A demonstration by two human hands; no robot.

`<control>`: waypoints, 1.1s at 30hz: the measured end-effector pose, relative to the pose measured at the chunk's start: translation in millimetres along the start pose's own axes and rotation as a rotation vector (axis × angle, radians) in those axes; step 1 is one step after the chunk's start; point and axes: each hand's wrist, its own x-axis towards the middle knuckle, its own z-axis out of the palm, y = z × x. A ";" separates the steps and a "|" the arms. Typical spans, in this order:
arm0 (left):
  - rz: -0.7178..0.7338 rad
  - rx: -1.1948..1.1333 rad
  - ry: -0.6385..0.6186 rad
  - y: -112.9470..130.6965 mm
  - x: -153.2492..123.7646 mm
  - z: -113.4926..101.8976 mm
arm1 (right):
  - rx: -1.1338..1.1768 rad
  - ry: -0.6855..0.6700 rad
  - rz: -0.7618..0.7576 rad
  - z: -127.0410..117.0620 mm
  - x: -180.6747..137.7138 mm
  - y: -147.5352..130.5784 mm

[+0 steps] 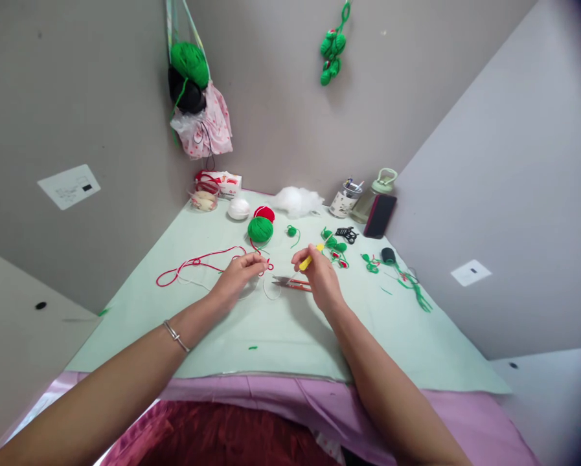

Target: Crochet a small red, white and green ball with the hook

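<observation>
My left hand [240, 274] is closed in a pinch on red yarn [270, 265], with a small looped bit showing past the fingertips. A white strand [265, 289] hangs below these fingers. In my right hand [325, 279] is a crochet hook [306, 262] with a yellow handle, its thin shaft pointing up and away to the right. The two hands are a short way apart over the table. Red-handled snips [295, 284] lie between them, partly hidden by my right hand. Loose red yarn [193, 262] loops across the table to the left.
Behind the hands sit a green yarn ball [260, 230], a red ball [265, 213], a white ball [238, 208] and white stuffing [297, 201]. To the right are green crocheted pieces [339, 246], black scissors [347, 234], a phone [380, 216], a pen cup [344, 200] and a bottle [365, 204].
</observation>
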 end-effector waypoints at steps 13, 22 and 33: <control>-0.004 -0.072 0.019 -0.2 -1.2 1.1 | -0.443 -0.059 -0.560 12.9 -20.7 4.1; -0.020 -0.093 -0.026 -3.2 0.2 -0.7 | -0.668 -0.087 -0.779 13.5 -19.9 11.9; -0.042 -0.159 -0.091 1.6 -2.6 1.4 | -0.355 -0.064 -0.424 14.4 -18.3 8.0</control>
